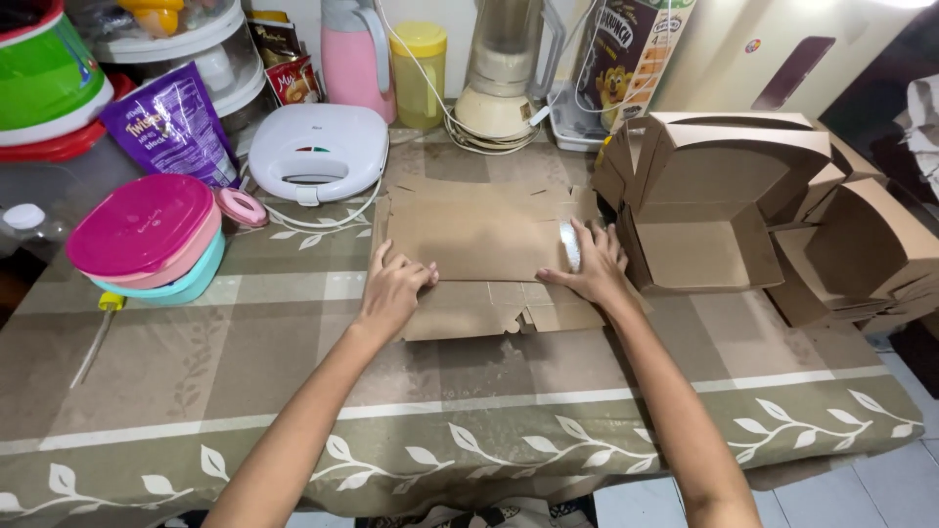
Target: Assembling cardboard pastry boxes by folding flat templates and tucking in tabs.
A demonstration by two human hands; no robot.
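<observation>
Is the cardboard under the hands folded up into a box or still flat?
Flat: the cardboard sheet lies spread on the table, both hands pressing it down.

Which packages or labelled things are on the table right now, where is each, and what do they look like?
Purple pouch: back left, glossy, standing.
Red sachets: back, behind the white sandwich maker, small, dark and red.
Cereal box: back, right of the blender, tall, brown and white with a cartoon animal.

1 head-worn view, above the near edge of the desk (293,391), looking steeply down and forward, close range.
</observation>
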